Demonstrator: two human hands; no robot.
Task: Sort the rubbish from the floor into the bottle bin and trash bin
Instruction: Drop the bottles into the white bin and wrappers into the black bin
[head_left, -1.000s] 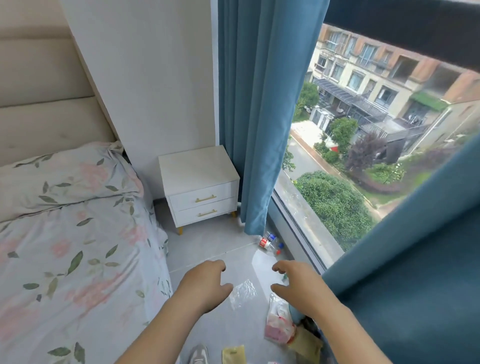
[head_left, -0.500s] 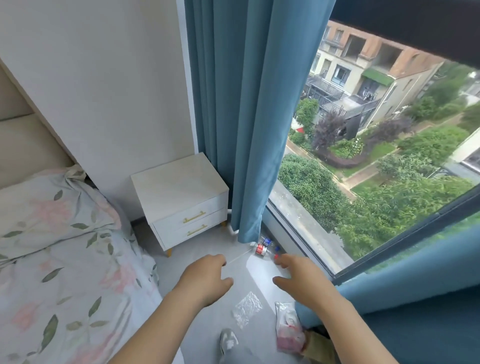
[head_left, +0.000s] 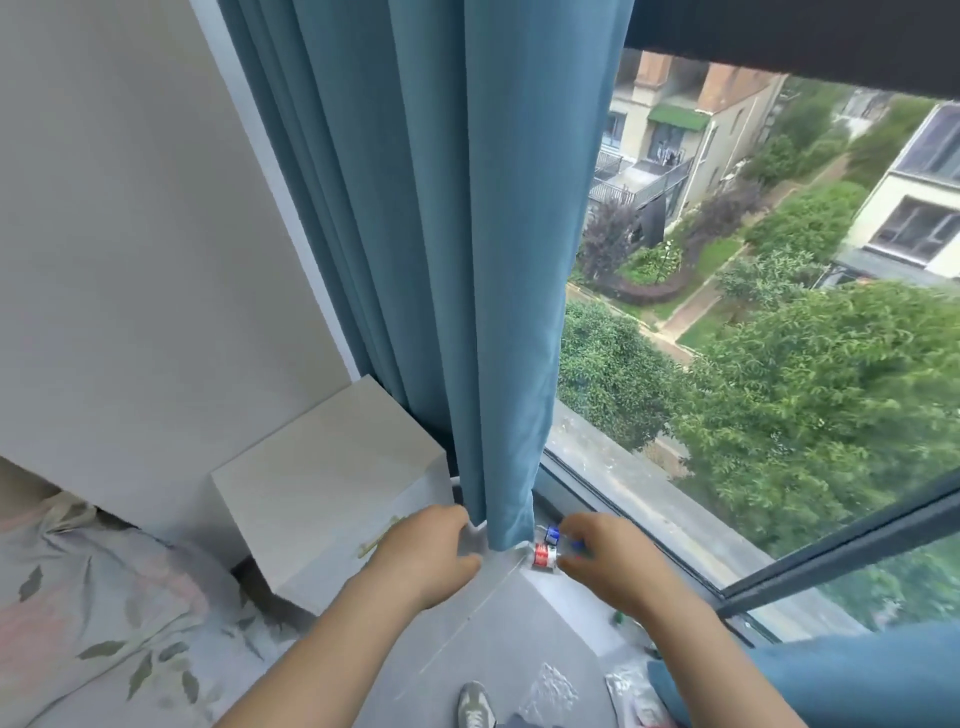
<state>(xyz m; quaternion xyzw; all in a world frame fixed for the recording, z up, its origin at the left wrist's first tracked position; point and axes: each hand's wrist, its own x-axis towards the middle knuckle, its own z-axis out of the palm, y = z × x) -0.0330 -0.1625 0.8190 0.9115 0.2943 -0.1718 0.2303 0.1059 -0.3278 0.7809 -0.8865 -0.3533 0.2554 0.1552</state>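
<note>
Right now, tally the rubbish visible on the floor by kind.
Plastic bottles: 2, red-label bottle and blue-label bottle, lying by the curtain hem at the window
Clear plastic bags: 1, clear bag
Printed wrappers: 1, white wrapper, partly cut off at the frame edge
Total: 4

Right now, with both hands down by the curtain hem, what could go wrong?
1. The bottles lie partly behind the curtain hem; the right hand may grab cloth or nudge one further under it.
2. The picture is blurred, so how many bottles there are is unclear; one could be missed.
3. The clear wrapper lies by the shoe and could be stepped on or slipped on.
</note>
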